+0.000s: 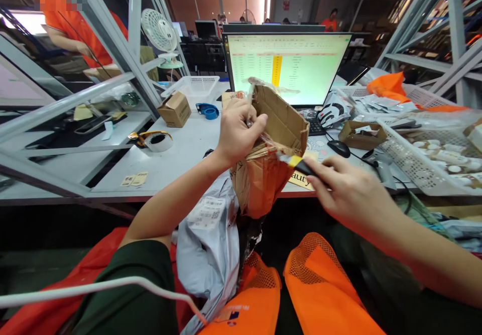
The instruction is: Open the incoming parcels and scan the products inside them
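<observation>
In front of me a brown cardboard box [280, 116], crumpled and wrapped in tape and clear film, is tilted at the desk's front edge. My left hand [241, 126] is closed on its upper left side, gripping the box by its film or flap; exactly which is hidden by the fingers. From the right, my right hand [346, 184] holds a black and yellow utility knife [301, 164] whose tip meets the box's front edge. A grey plastic mailing bag [209, 229] with a white label hangs below, by my lap.
Behind the box stands a monitor [289, 69]. A small carton [174, 109], blue tape [208, 111] and a tape dispenser [152, 140] sit on the left. On the right are a mouse [338, 148], an open small box [361, 136] and a white basket [408, 161]. A person in orange [83, 28] stands far left.
</observation>
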Action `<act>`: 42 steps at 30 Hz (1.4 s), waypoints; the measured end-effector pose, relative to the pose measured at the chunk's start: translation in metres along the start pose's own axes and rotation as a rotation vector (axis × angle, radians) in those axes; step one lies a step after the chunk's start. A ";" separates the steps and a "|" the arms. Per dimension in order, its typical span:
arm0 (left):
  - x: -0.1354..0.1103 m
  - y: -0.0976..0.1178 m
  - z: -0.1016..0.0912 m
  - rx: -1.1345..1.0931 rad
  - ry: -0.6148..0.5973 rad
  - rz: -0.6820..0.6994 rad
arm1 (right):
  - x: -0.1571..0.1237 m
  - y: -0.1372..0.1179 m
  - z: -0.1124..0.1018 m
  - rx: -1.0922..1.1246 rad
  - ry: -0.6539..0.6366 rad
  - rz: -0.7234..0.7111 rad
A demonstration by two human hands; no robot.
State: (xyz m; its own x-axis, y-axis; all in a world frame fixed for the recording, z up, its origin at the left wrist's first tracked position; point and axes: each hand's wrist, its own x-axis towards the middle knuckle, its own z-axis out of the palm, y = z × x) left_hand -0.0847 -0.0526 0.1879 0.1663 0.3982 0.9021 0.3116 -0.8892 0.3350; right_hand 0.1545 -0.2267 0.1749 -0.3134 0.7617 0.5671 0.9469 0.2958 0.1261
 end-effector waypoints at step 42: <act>0.006 -0.003 0.016 -0.058 -0.045 -0.075 | -0.003 0.067 0.091 0.417 0.471 0.141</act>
State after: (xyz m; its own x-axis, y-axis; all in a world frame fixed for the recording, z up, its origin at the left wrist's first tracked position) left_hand -0.0695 -0.0437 0.1882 0.1864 0.4726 0.8613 0.2700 -0.8676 0.4176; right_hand 0.2129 -0.1571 0.1077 -0.0335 0.5032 0.8635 0.8395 0.4831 -0.2489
